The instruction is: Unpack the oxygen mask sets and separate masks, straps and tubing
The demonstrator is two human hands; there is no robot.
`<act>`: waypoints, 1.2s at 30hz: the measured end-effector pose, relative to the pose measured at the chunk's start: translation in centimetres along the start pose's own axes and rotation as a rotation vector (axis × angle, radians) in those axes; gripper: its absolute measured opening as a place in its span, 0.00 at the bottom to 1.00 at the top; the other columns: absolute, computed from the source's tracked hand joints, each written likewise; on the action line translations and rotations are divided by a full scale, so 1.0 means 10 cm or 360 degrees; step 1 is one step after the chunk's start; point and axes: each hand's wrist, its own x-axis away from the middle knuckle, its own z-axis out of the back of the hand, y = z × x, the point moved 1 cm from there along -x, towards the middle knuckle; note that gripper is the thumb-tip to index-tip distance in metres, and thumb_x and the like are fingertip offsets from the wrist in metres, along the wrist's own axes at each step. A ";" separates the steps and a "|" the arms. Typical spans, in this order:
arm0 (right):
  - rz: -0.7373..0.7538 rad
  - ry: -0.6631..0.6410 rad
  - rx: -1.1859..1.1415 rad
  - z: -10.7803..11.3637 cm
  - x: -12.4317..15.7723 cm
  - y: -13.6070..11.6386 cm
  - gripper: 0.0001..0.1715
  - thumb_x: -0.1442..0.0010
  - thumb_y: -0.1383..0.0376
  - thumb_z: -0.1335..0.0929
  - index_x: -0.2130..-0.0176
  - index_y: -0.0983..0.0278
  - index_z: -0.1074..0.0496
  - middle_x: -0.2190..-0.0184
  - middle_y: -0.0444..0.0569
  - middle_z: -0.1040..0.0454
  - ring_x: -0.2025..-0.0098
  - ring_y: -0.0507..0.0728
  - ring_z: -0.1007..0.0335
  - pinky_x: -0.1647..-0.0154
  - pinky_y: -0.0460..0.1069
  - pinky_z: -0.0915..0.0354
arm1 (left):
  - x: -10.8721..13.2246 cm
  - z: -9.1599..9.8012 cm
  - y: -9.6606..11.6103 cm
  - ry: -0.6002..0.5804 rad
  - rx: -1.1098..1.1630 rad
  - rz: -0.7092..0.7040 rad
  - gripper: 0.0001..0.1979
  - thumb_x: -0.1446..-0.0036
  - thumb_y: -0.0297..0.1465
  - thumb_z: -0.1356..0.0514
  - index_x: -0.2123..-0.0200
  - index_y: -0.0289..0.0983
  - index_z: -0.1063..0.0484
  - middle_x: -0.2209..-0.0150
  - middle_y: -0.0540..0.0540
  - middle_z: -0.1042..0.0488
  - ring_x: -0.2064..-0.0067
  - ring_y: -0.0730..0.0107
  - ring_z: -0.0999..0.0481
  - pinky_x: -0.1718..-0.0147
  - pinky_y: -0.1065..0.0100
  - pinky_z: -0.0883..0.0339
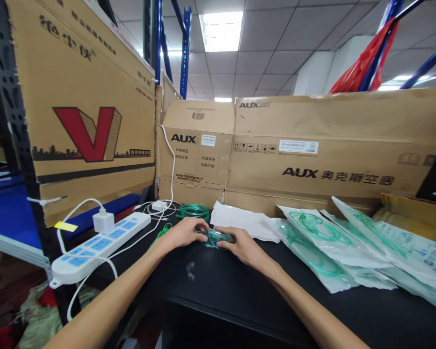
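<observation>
Between my two hands is a clear, green-tinted plastic piece [214, 238] that looks like an oxygen mask, partly covered by fingers. My left hand [187, 231] curls its fingers on the piece's left side. From the right, my right hand [240, 243] grips it with thumb and fingers. Just behind it lies a coil of green tubing [193, 212], and more green tubing [164, 230] shows beside my left wrist. A small clear curved plastic part [191, 270] rests on the black tabletop [232, 286] in front of my hands.
A white paper sheet [245, 220] lies behind my right hand. Several clear-and-white packets [319, 237] with green tubing are piled at right. At left stands a white power strip [101, 247] with a charger and loose cables. Cardboard panels [312, 145] wall the back.
</observation>
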 end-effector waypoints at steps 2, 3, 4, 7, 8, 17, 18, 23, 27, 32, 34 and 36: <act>0.0025 0.0008 0.0011 0.00 0.01 -0.01 0.21 0.35 0.60 0.29 0.45 0.64 0.28 0.43 0.54 0.27 0.41 0.64 0.31 0.39 0.67 0.39 | 0.00 0.00 -0.01 0.0003 0.0007 0.0021 0.18 0.45 0.39 0.34 0.53 0.39 0.24 0.56 0.45 0.22 0.61 0.62 0.22 0.63 0.68 0.32; 0.0037 0.0006 0.0017 0.00 0.00 -0.02 0.21 0.36 0.61 0.29 0.45 0.64 0.27 0.43 0.54 0.27 0.41 0.64 0.31 0.39 0.67 0.39 | 0.00 0.00 -0.01 0.0004 0.0009 0.0017 0.19 0.45 0.39 0.34 0.51 0.39 0.25 0.56 0.45 0.23 0.61 0.63 0.22 0.63 0.68 0.31; 0.0050 0.0000 0.0024 0.01 0.00 -0.03 0.20 0.36 0.61 0.29 0.46 0.64 0.27 0.44 0.54 0.26 0.42 0.64 0.30 0.39 0.67 0.38 | 0.01 0.00 -0.01 0.0006 0.0010 0.0003 0.21 0.45 0.39 0.35 0.49 0.41 0.26 0.56 0.46 0.23 0.62 0.63 0.22 0.63 0.68 0.31; 0.0094 -0.0014 0.0040 0.00 -0.01 -0.06 0.19 0.35 0.60 0.30 0.46 0.64 0.27 0.45 0.53 0.26 0.43 0.63 0.29 0.41 0.66 0.37 | 0.06 0.00 0.02 0.0025 -0.0004 -0.0070 0.23 0.42 0.37 0.37 0.43 0.45 0.30 0.53 0.48 0.24 0.58 0.64 0.22 0.57 0.68 0.31; 0.0099 -0.0002 0.0047 -0.02 0.00 -0.07 0.19 0.34 0.60 0.30 0.46 0.64 0.27 0.45 0.53 0.26 0.43 0.63 0.29 0.41 0.65 0.36 | 0.07 -0.01 0.04 0.0038 -0.0014 -0.0090 0.22 0.41 0.36 0.38 0.43 0.46 0.30 0.52 0.48 0.24 0.56 0.63 0.23 0.55 0.67 0.32; 0.0033 0.0209 0.0027 -0.09 0.10 -0.12 0.23 0.35 0.58 0.30 0.43 0.62 0.30 0.43 0.54 0.28 0.42 0.64 0.31 0.41 0.66 0.37 | 0.16 0.10 0.17 0.0203 -0.0071 -0.0065 0.19 0.44 0.35 0.37 0.48 0.45 0.26 0.49 0.45 0.23 0.56 0.57 0.22 0.51 0.59 0.32; 0.0019 0.0256 0.0004 -0.07 0.10 -0.13 0.23 0.35 0.58 0.30 0.43 0.62 0.30 0.43 0.54 0.28 0.42 0.64 0.31 0.41 0.66 0.37 | 0.15 0.13 0.23 0.0281 -0.0067 -0.0061 0.19 0.44 0.36 0.38 0.48 0.43 0.26 0.49 0.44 0.23 0.54 0.56 0.22 0.50 0.58 0.32; -0.0104 0.0585 -0.0251 0.11 0.02 -0.12 0.17 0.33 0.59 0.31 0.48 0.63 0.27 0.46 0.53 0.27 0.47 0.61 0.28 0.46 0.62 0.32 | -0.04 0.15 0.87 0.0573 0.0094 -0.0186 0.12 0.38 0.37 0.42 0.56 0.41 0.23 0.55 0.45 0.20 0.55 0.59 0.22 0.51 0.61 0.32; -0.0282 0.0930 -0.0635 0.39 0.10 -0.08 0.17 0.33 0.58 0.32 0.49 0.65 0.28 0.52 0.51 0.24 0.56 0.58 0.24 0.55 0.57 0.27 | -0.34 -0.06 1.48 0.0631 0.0347 -0.0304 0.10 0.36 0.36 0.43 0.61 0.40 0.22 0.60 0.48 0.19 0.58 0.65 0.21 0.56 0.68 0.31; -0.0420 0.1420 -0.1171 0.72 0.75 -0.12 0.17 0.37 0.55 0.30 0.59 0.67 0.23 0.64 0.50 0.20 0.63 0.56 0.22 0.59 0.52 0.26 | -0.78 -0.52 1.88 0.0541 0.0703 -0.0210 0.15 0.33 0.38 0.45 0.58 0.36 0.23 0.59 0.45 0.18 0.60 0.68 0.20 0.58 0.70 0.30; -0.0458 0.1694 -0.1333 0.82 1.06 -0.12 0.13 0.43 0.57 0.28 0.64 0.65 0.23 0.68 0.47 0.21 0.65 0.54 0.22 0.59 0.49 0.25 | -0.97 -0.75 1.94 0.0358 0.0810 -0.0121 0.16 0.33 0.40 0.44 0.61 0.35 0.22 0.62 0.44 0.18 0.63 0.67 0.20 0.59 0.69 0.29; -0.0485 0.1956 -0.1444 0.89 1.28 -0.10 0.10 0.47 0.60 0.27 0.69 0.64 0.25 0.72 0.44 0.23 0.68 0.51 0.23 0.61 0.46 0.25 | -1.13 -0.98 2.00 0.0152 0.0895 -0.0002 0.18 0.34 0.42 0.42 0.64 0.33 0.22 0.65 0.43 0.19 0.65 0.67 0.20 0.60 0.66 0.27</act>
